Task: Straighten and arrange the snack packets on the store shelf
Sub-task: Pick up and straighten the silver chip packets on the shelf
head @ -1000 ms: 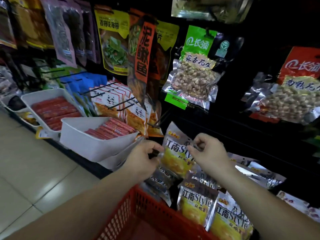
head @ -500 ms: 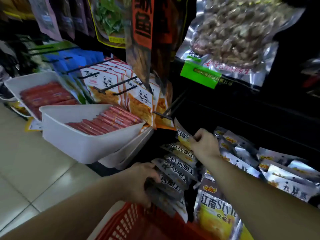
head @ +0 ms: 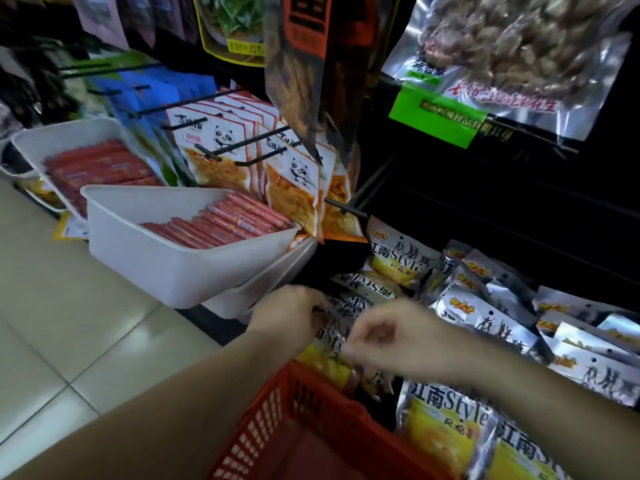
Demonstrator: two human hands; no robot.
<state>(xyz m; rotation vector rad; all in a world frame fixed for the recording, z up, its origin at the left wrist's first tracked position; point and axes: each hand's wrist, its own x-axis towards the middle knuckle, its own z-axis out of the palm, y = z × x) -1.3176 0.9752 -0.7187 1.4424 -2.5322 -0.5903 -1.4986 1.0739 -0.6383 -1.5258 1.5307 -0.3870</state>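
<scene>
— Entry one: surroundings?
— Listed directly beneath both hands: a red basket [head: 311, 410], its rim set against the lowest packets. Up and to the left of the left hand [head: 287, 313], a white tub [head: 173, 265] of red sausage sticks [head: 225, 223] is noted. Panda packets [head: 221, 150] are hung beyond it. A black peg [head: 346, 207] juts out over the stock above the hands. A peanut bag [head: 519, 46] is hung high above the right hand [head: 391, 337].
— Entry two: hands?
— Both forearms are extended forward over the basket. The left hand's fingers are curled round the left edge of a leaning row of snack packets [head: 346, 306]. The right hand is blurred. Its fingers are bent downward at a yellow packet's top, but whether anything is pinched cannot be told.
— Entry three: stock position?
— The gripped row is located between the two hands. More packets are strewn on the shelf [head: 485, 237] beyond and to the right of the right hand. One is stood upright just beyond the row.
</scene>
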